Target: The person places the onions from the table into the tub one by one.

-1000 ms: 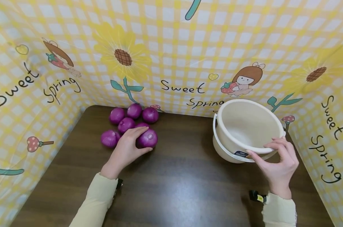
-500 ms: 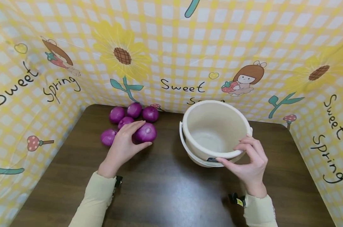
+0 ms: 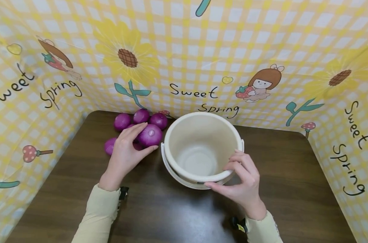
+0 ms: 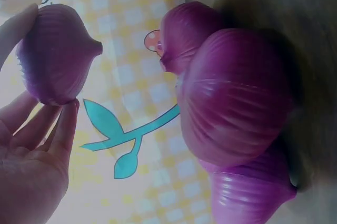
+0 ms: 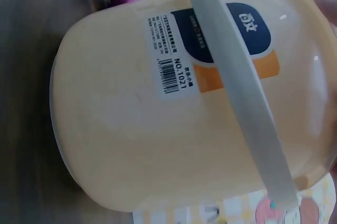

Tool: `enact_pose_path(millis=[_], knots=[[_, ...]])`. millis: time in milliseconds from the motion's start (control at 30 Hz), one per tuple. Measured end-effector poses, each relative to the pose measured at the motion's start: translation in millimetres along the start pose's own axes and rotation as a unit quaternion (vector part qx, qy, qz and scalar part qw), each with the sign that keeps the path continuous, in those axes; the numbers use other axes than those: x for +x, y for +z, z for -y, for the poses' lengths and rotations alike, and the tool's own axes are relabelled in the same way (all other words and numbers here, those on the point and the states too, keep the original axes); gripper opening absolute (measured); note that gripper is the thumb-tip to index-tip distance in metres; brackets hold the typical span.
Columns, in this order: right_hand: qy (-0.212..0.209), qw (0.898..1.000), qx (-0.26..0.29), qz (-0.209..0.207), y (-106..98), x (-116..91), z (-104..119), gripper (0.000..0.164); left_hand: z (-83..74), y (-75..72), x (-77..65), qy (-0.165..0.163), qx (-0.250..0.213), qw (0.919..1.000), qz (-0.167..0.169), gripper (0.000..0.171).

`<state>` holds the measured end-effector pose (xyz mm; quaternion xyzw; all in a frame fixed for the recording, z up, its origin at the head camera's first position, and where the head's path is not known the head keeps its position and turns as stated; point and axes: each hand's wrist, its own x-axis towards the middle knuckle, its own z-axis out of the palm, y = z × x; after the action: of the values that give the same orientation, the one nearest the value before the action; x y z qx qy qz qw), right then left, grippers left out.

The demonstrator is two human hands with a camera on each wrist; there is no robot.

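Note:
My left hand (image 3: 123,153) grips a purple onion (image 3: 150,135) between thumb and fingers. In the left wrist view this onion (image 4: 55,55) is held up apart from the others. My right hand (image 3: 243,180) pinches the front right rim of a cream bucket (image 3: 202,180), thumb outside and fingers over the edge. Nothing lies on the bucket's visible floor. Its white handle (image 5: 245,92) hangs down across a label on its side in the right wrist view. Several more onions (image 3: 141,116) rest behind and beside my left hand, which partly hides some.
The brown wooden table (image 3: 293,182) runs back to a yellow checked cloth (image 3: 184,50) that rises behind it and on both sides. The bucket stands just right of the onions. Small black devices (image 3: 124,193) sit at my wrists.
My right hand has brought the bucket leftward from the table's right side to beside the onions. The left hand has raised the gripped onion slightly and shifted a little back.

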<state>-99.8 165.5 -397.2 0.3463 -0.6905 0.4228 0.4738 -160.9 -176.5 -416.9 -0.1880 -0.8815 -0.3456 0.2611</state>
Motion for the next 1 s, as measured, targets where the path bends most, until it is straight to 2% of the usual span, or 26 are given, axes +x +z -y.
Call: enact_pose_path(millis=[233, 500, 633, 767, 867, 1000], knots=[[-0.042, 0.998, 0.041, 0.03, 16.6, -0.5, 20.3, 0.054, -1.8, -6.8, 3.9, -0.004, -0.004, 0.9986, -0.053, 0.076], [-0.075, 0.994, 0.06, 0.052, 18.8, -4.0, 34.1, 0.052, -6.7, -10.6, 4.3, -0.017, 0.002, 0.9979, -0.063, 0.077], [-0.072, 0.993, 0.069, 0.059, 12.1, 0.7, 27.2, 0.051, -7.5, -11.6, 5.2, -0.012, 0.004, 0.9972, -0.073, 0.079], [-0.047, 0.996, 0.063, 0.041, 4.6, 6.0, 10.1, 0.057, -9.2, -12.4, 5.8, -0.014, 0.005, 0.9968, -0.079, 0.079], [-0.034, 0.997, 0.061, 0.031, 1.1, 6.7, -1.3, 0.061, -13.4, -13.6, 6.0, -0.026, -0.004, 0.9961, -0.085, 0.079], [-0.038, 0.996, 0.078, 0.026, 1.8, 3.1, -9.3, 0.06, -22.2, -17.5, 7.6, -0.057, -0.033, 0.9918, -0.11, 0.076]])
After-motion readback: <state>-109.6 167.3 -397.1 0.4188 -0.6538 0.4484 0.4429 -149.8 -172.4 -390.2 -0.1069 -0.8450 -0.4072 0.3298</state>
